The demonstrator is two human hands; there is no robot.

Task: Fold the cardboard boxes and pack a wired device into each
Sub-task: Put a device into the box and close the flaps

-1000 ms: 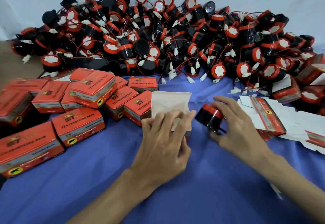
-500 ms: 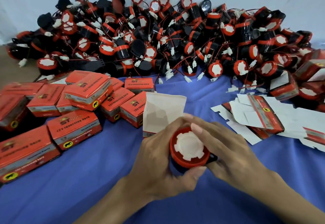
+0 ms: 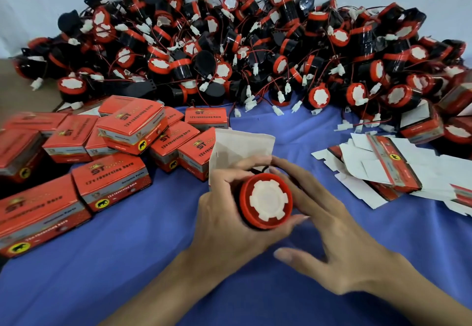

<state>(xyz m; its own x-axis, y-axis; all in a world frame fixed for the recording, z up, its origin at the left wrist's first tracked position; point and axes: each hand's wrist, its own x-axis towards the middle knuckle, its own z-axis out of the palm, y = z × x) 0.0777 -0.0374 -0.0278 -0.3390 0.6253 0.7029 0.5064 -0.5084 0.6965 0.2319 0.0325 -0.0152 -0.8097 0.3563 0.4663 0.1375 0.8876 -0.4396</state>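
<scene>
while the left hand (image 3: 224,219) now wraps its fingers round the round black wired device with a red rim and white cap (image 3: 265,201), the right hand (image 3: 337,238) has loosened: its fingers lie straight along the device's side and its thumb is off. 1 second ago the right hand alone carried this device beside the open cardboard box with a white flap (image 3: 240,150); the device now sits just in front of that box, cap facing the camera, above the blue tabletop (image 3: 153,261). the handover looks done, so sliding it into the box is likely next. its wire is hidden. closed red boxes (image 3: 112,180) lie left, a pile of loose devices (image 3: 255,57) behind.
</scene>
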